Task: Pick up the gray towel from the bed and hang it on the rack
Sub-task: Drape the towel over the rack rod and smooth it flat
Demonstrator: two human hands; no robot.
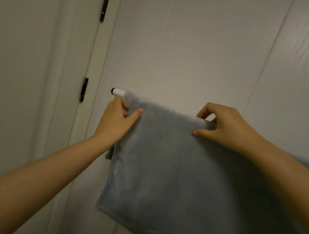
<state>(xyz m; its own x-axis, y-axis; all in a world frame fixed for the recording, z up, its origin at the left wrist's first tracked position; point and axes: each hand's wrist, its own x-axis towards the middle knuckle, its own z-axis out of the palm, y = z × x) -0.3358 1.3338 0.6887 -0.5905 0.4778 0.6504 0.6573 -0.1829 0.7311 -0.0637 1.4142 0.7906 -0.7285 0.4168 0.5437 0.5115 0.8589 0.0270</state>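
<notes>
The gray towel hangs draped over the rack, a white bar with a black end cap, mounted on the wall. Only the bar's left tip shows; the towel covers the rest. My left hand pinches the towel's left edge just below the bar's tip, thumb in front and fingers behind. My right hand grips the towel's top fold on the bar further right, thumb under and fingers curled over. The towel's front flap hangs down to a lower hem that slopes toward the bottom right.
A white panelled wall is behind the rack. To the left is a white door with two black hinges on its frame. My forearms cross the lower part of the view.
</notes>
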